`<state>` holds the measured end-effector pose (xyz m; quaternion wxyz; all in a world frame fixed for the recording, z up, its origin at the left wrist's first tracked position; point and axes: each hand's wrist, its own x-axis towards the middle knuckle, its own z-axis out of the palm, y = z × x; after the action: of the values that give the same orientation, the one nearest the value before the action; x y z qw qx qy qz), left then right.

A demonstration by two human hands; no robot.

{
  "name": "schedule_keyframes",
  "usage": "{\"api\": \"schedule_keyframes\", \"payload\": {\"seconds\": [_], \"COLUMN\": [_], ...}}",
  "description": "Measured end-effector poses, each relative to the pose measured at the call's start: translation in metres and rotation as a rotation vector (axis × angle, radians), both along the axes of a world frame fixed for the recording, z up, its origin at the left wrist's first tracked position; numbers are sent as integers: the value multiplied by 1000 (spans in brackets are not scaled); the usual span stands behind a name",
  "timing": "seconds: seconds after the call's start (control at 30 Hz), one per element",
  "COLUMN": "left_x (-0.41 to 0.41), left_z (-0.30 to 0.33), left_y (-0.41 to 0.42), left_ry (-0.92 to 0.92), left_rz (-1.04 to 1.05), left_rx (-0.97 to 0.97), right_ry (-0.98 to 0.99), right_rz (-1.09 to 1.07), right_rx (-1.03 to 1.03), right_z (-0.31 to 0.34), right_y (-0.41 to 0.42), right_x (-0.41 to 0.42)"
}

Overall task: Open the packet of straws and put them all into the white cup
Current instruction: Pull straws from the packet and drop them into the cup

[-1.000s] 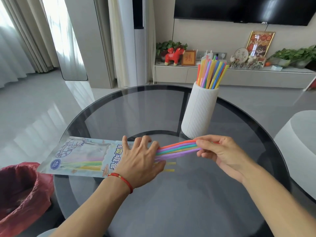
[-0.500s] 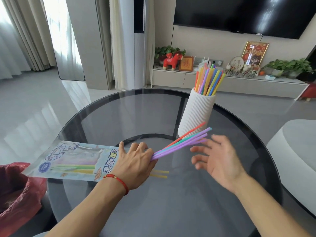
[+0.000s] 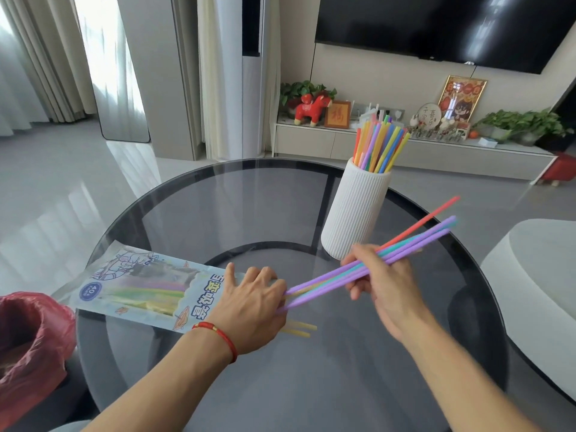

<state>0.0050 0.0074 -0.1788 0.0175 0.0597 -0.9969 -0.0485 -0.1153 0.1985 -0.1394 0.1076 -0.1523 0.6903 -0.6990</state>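
While left hand flat pins glossy packet, right hand fingers pinching thin straws; ribbed white cup near

A round dark glass table is seen across the middle of the frame. A red plastic bag is found at the lower left edge. At the upper right a black television is mounted above a low cabinet, on which a red toy horse, a framed picture and green plants are set. Pale curtains are hung at the upper left. A white seat is seen at the right edge.
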Motion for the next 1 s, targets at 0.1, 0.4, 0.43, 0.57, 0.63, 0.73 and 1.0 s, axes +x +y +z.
{"api": "schedule_keyframes", "payload": {"seconds": [0.1, 0.4, 0.43, 0.57, 0.63, 0.73, 1.0], "left_x": [0, 2, 3, 2, 2, 1, -2], "left_z": [-1, -3, -3, -1, -1, -1, -8], "left_y": [3, 5, 5, 5, 5, 5, 7], "left_ry": [6, 25, 28, 34, 27, 30, 80], "left_rz": [6, 9, 8, 11, 10, 10, 28], "left_rx": [44, 67, 68, 59, 59, 38, 58], "right_ry": [125, 598, 563, 497, 502, 442, 311], "right_rz": [-51, -21, 9, -42, -68, -18, -9], "right_rx": [53, 724, 731, 607, 539, 544, 531], "right_z": [18, 46, 37, 17, 14, 7, 1], "right_y": [30, 19, 16, 18, 20, 19, 25], "right_x": [-16, -27, -25, -30, -32, -32, -26]}}
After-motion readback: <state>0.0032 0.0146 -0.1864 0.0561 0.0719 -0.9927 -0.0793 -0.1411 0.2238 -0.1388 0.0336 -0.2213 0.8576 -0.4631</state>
